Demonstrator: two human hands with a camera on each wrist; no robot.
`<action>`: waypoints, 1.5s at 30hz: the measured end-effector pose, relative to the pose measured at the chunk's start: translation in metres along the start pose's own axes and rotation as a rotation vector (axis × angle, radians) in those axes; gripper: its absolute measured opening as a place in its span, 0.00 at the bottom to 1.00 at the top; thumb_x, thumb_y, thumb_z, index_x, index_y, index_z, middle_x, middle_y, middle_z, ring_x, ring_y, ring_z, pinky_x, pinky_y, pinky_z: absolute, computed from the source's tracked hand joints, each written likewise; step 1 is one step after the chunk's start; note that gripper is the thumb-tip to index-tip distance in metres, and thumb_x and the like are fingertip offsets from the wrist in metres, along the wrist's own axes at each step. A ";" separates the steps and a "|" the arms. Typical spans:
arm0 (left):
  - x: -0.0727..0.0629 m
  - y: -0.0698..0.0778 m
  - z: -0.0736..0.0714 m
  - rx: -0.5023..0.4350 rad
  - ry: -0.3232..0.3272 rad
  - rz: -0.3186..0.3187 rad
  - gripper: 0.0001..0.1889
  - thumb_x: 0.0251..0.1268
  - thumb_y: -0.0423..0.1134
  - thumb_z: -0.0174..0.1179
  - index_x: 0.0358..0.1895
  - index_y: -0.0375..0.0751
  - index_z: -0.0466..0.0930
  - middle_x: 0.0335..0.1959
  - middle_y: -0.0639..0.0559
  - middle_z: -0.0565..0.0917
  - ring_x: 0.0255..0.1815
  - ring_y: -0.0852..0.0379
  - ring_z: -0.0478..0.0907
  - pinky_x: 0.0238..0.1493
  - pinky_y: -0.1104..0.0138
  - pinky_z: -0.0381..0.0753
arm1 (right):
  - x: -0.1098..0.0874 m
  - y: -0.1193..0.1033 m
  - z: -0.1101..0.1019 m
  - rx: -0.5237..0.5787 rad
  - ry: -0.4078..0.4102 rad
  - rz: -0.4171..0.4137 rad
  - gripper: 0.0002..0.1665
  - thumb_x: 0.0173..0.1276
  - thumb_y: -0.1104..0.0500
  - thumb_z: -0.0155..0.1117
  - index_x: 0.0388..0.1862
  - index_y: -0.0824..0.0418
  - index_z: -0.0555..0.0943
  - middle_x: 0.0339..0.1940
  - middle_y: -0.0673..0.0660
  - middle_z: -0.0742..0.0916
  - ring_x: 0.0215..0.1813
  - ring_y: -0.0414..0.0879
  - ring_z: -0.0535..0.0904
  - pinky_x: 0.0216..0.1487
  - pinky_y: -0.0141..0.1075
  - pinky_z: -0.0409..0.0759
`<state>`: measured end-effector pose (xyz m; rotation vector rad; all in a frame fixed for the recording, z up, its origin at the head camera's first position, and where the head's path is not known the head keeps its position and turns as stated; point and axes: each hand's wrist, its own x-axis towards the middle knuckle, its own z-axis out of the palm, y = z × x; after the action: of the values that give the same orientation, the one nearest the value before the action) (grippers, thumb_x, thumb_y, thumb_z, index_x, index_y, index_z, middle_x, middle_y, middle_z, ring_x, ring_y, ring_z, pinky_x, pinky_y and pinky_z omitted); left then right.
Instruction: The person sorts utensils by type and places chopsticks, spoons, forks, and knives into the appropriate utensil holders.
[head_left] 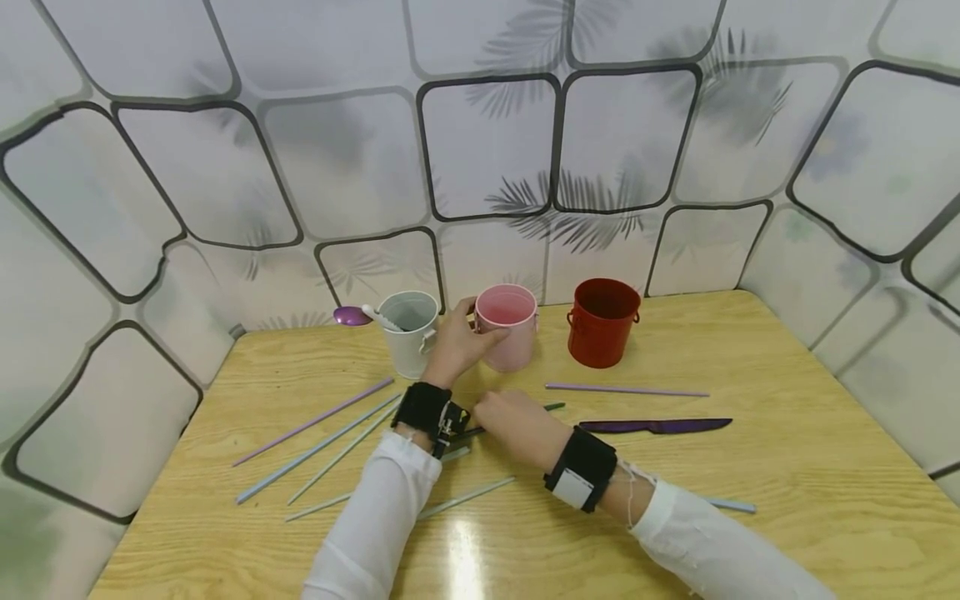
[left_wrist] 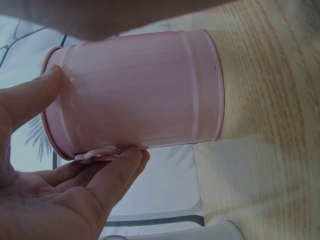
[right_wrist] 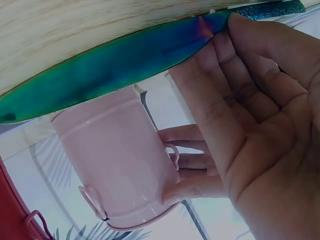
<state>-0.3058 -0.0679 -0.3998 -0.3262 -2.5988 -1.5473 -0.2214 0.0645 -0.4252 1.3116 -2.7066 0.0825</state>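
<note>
My left hand grips the rim and side of a pink bucket, its thumb at the front and its fingers by the small side handle. The bucket stands upright on the table. In front of it, my right hand pinches a shiny blue-green knife between thumb and fingers where blade meets handle. From the head view, the right hand covers the knife's middle. The right wrist view shows the blade close to the tabletop, with the pink bucket behind it.
A white bucket stands left, with a white handle poking out and a purple spoon bowl beside it. A red bucket stands right. A purple knife and several straw-like sticks lie on the wooden table.
</note>
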 end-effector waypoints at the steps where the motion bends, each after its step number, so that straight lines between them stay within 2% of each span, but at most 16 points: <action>1: 0.000 0.000 0.000 -0.002 -0.001 0.000 0.39 0.61 0.38 0.76 0.72 0.30 0.68 0.65 0.33 0.78 0.60 0.40 0.81 0.58 0.55 0.83 | 0.000 0.000 0.000 0.000 0.002 -0.002 0.08 0.64 0.70 0.72 0.33 0.57 0.86 0.31 0.52 0.86 0.33 0.45 0.81 0.34 0.40 0.83; 13: 0.001 0.001 0.000 0.017 -0.007 -0.002 0.39 0.61 0.39 0.76 0.72 0.29 0.67 0.66 0.33 0.77 0.60 0.40 0.81 0.58 0.56 0.83 | 0.003 -0.003 -0.003 -0.009 -0.030 0.024 0.07 0.65 0.69 0.72 0.34 0.57 0.87 0.32 0.52 0.86 0.34 0.44 0.82 0.36 0.38 0.83; 24: 0.000 0.000 0.000 0.003 -0.015 -0.006 0.40 0.61 0.39 0.76 0.72 0.29 0.67 0.66 0.32 0.77 0.60 0.39 0.81 0.59 0.55 0.82 | 0.000 0.000 -0.005 0.039 -0.011 0.009 0.09 0.64 0.70 0.71 0.33 0.56 0.87 0.31 0.49 0.87 0.33 0.43 0.82 0.34 0.36 0.82; 31: -0.001 0.000 -0.003 -0.002 -0.013 -0.003 0.39 0.61 0.39 0.75 0.72 0.29 0.67 0.66 0.32 0.77 0.60 0.39 0.80 0.59 0.54 0.82 | -0.005 -0.002 -0.016 -0.085 -0.060 0.031 0.08 0.64 0.70 0.73 0.33 0.58 0.85 0.31 0.52 0.86 0.33 0.46 0.83 0.32 0.37 0.83; 40: 0.000 -0.001 -0.003 0.002 -0.017 0.003 0.39 0.61 0.39 0.75 0.72 0.29 0.67 0.65 0.32 0.77 0.61 0.39 0.79 0.60 0.53 0.81 | -0.025 0.006 -0.033 -0.174 -0.133 0.099 0.10 0.65 0.72 0.70 0.32 0.58 0.84 0.30 0.54 0.84 0.34 0.47 0.82 0.33 0.38 0.83; 45: 0.001 -0.001 -0.003 0.001 -0.019 0.009 0.39 0.61 0.38 0.76 0.72 0.29 0.67 0.66 0.32 0.77 0.62 0.38 0.79 0.61 0.53 0.81 | -0.044 0.016 -0.050 -0.133 -0.154 0.164 0.08 0.65 0.73 0.71 0.35 0.61 0.83 0.32 0.56 0.83 0.35 0.49 0.81 0.36 0.38 0.84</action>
<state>-0.3067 -0.0705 -0.3987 -0.3531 -2.6089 -1.5473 -0.2023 0.1137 -0.3815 1.1010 -2.8867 -0.1865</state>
